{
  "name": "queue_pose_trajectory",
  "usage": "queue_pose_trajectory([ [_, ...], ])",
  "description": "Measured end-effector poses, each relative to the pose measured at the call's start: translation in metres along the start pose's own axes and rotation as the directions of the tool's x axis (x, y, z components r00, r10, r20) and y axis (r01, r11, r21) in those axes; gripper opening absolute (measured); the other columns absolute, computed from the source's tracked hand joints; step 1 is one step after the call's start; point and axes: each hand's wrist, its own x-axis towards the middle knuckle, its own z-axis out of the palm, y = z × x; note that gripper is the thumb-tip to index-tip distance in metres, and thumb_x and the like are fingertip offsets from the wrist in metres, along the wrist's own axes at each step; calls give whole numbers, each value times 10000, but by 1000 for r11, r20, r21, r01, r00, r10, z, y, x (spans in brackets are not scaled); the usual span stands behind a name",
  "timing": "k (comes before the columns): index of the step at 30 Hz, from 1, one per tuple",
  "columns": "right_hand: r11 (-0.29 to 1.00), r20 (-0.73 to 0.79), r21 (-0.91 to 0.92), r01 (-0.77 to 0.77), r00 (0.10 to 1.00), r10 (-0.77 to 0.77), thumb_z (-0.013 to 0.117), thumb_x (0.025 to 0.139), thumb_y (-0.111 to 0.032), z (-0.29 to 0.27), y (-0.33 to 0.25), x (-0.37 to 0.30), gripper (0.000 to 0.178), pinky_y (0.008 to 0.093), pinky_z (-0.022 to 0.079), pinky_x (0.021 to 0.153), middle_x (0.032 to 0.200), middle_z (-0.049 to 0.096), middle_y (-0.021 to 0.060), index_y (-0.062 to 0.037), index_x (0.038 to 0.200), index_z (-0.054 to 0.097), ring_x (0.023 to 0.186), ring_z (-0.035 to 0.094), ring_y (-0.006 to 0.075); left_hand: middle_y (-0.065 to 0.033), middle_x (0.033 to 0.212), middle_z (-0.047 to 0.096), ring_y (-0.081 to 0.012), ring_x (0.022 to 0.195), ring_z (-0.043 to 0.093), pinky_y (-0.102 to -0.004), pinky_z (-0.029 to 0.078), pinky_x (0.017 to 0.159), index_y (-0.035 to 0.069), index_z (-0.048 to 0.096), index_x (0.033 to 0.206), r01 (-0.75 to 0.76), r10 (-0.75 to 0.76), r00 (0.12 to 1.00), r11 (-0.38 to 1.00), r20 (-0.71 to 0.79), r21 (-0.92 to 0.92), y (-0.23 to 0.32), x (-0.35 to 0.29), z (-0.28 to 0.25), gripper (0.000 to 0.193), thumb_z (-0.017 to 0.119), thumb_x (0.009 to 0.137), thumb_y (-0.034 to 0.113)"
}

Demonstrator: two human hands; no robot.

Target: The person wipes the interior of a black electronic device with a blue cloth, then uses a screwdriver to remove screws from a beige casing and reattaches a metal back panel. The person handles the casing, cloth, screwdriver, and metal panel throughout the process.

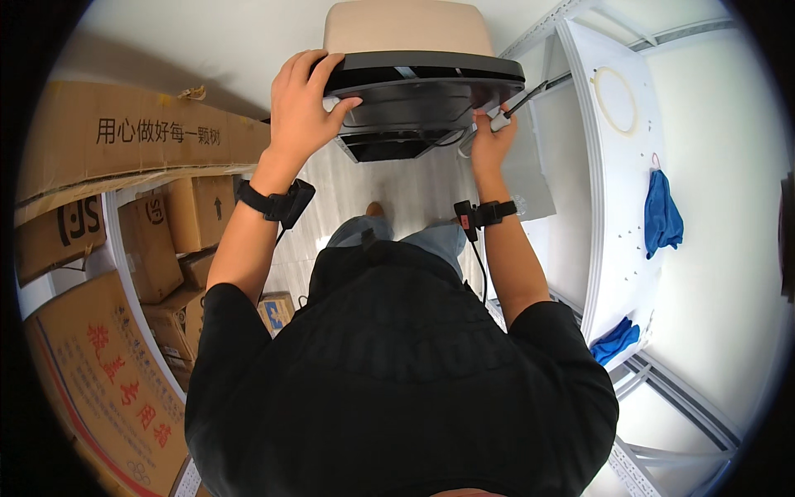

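A wide black panel (397,103) with a slightly curved top edge stands ahead of me, in front of a beige rounded box-shaped body (406,26). My left hand (302,108) grips the panel's left end, fingers over the top edge and thumb on the near face. At its lower right corner, my right hand (495,141) is closed around a light grey cylindrical handle (500,123), from which a thin black rod or cable (527,98) runs up right. The right fingertips are partly hidden beside the panel. Both wrists wear black straps with small devices.
Cardboard boxes (141,137) fill shelving on the left. On the right stands a white panel (625,190) in a metal frame, carrying a pale ring (615,101) and blue cloths (662,215). My legs and the tiled floor (406,195) show below the black panel.
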Motion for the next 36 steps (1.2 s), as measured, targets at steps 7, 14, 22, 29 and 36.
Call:
queue_pose_trajectory([
  [7, 989, -43, 139, -46, 998, 53, 684, 828, -109, 10, -14, -2, 568, 320, 439, 894, 1177, 511, 151, 16, 1312, 414, 1061, 530, 198, -121, 1143, 572, -338, 1050, 531, -431, 441, 884, 64, 585, 1141, 37, -37, 999, 999, 10, 28, 3, 1, -2, 566, 816, 640, 190],
  [14, 930, 137, 281, -237, 969, 206, 615, 846, 24, 19, -47, 2, 495, 311, 534, 772, 1018, 584, 86, -33, 1302, 432, 825, 621, 185, -80, 1089, 573, -297, 1000, 529, -406, 431, 831, 107, 584, 1117, 27, -27, 1000, 998, -12, 50, -1, 0, -1, 552, 818, 638, 249],
  [22, 851, 224, 393, -347, 934, 278, 595, 861, 50, 15, -46, 12, 397, 322, 558, 716, 944, 599, 52, -74, 1218, 474, 748, 628, 165, -78, 1062, 567, -282, 1001, 516, -406, 397, 834, 119, 593, 1101, 93, -90, 995, 991, -35, 95, -5, 1, 8, 507, 807, 672, 286],
  [29, 862, 209, 391, -323, 943, 259, 597, 864, 47, 17, -45, 12, 344, 319, 553, 707, 931, 597, 55, -55, 1169, 473, 742, 624, 162, -74, 1027, 554, -276, 991, 502, -404, 369, 840, 123, 596, 1070, 130, -125, 991, 986, -52, 108, -6, 0, 15, 473, 805, 677, 283],
  [36, 888, 192, 356, -292, 953, 236, 590, 868, 51, 19, -41, 13, 352, 319, 550, 703, 928, 595, 62, -47, 1181, 460, 743, 623, 166, -81, 1055, 557, -280, 1006, 513, -399, 377, 866, 109, 611, 1056, 128, -126, 992, 962, -24, 241, 9, 10, 12, 457, 811, 659, 218],
])
